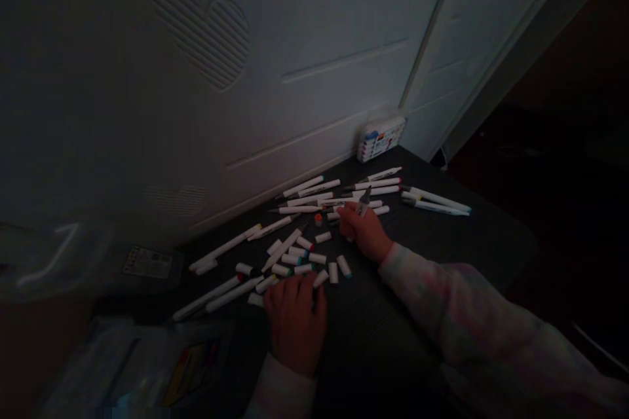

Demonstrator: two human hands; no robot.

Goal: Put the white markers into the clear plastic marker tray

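Observation:
Several white marker pens [308,200] and loose marker caps [304,255] lie scattered on a dark table [432,242] in dim light. My left hand [295,321] rests palm down at the near edge of the caps, its fingertips touching them, fingers stretched out. My right hand [363,230] is closed around a marker [364,200] whose dark tip points up and away, among the pens further back.
A white marker case [381,137] with coloured pens stands against the white panelled wall [295,65] at the back. Two pens [435,201] lie apart at the right. A plastic packet [147,366] lies at the near left.

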